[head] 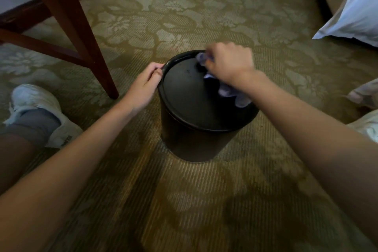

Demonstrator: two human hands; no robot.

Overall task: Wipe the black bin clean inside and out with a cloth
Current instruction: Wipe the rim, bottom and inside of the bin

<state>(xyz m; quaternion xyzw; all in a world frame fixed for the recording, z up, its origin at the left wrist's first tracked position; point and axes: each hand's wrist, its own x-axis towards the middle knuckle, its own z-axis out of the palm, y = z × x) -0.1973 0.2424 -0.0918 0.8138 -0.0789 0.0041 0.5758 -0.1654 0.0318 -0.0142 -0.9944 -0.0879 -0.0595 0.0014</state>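
Observation:
The black bin stands on the patterned carpet in the middle of the view, round, with its dark flat face turned up toward me. My left hand grips the rim on the bin's left side. My right hand is closed on a pale lilac cloth and presses it against the far right part of the bin's upper face. The cloth bunches out below my wrist and also shows beside my fingers. That hand is blurred.
A dark wooden furniture leg with crossbars rises at the left, close to the bin. My white shoe rests at the left edge. A white pillow lies at the upper right. A second shoe shows at the right edge.

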